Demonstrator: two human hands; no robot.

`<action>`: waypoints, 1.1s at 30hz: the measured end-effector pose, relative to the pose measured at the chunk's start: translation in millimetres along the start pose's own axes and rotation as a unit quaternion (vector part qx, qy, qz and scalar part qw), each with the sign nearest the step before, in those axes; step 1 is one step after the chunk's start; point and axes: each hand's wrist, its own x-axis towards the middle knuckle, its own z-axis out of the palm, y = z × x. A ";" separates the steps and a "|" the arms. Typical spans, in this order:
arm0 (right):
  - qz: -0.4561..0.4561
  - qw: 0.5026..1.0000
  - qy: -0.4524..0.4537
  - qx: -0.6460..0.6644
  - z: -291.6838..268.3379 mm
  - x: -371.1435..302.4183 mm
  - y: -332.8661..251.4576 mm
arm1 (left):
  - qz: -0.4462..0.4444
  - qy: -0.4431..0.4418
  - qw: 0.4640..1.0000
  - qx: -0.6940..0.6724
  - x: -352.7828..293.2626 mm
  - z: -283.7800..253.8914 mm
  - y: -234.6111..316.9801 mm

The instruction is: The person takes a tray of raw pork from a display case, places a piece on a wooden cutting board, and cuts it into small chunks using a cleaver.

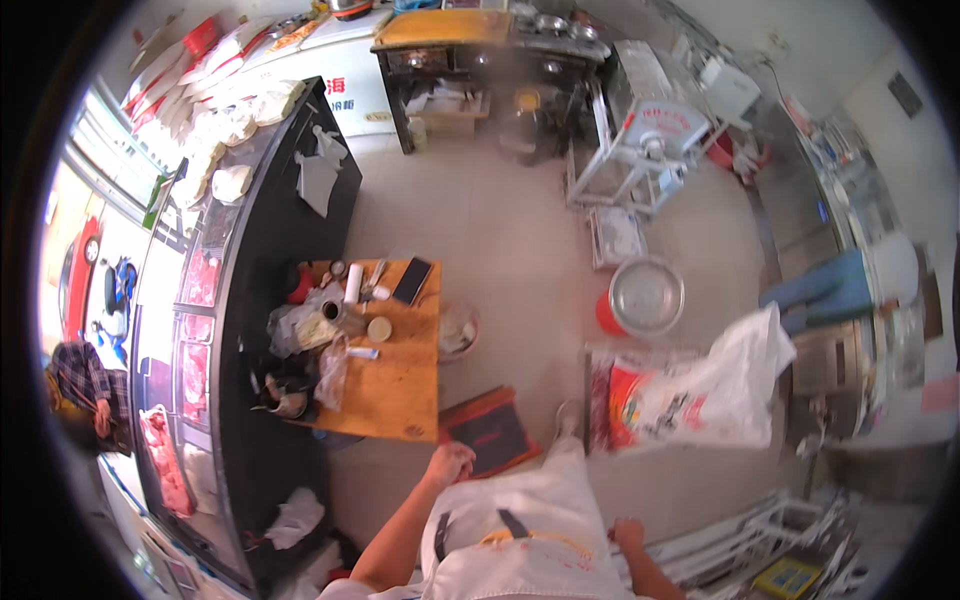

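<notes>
My left hand (452, 465) hangs with its fingers curled in. It is nearest the front corner of the wooden table (400, 395) and a dark board with an orange frame (490, 438) on the floor. At the lower right my right hand (627, 533) is down by my side, fingers also curled, beside a white metal rack (740, 530). I see nothing held in either hand. Between my hands the white apron (530, 540) covers my front, and one shoe (568, 418) shows ahead on the tiles.
Right of my foot lies a large white and red sack (700, 395). Behind it a metal basin (647, 297) rests on a red bucket. A black display counter (270, 300) lines the left. A white-framed machine (640, 140) and another person (830, 285) are on the right.
</notes>
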 end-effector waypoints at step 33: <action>-0.220 0.882 0.316 0.272 -860.9 950.4 -53.0 | 0.099 0.283 0.954 -0.017 398.8 -71.8 615.7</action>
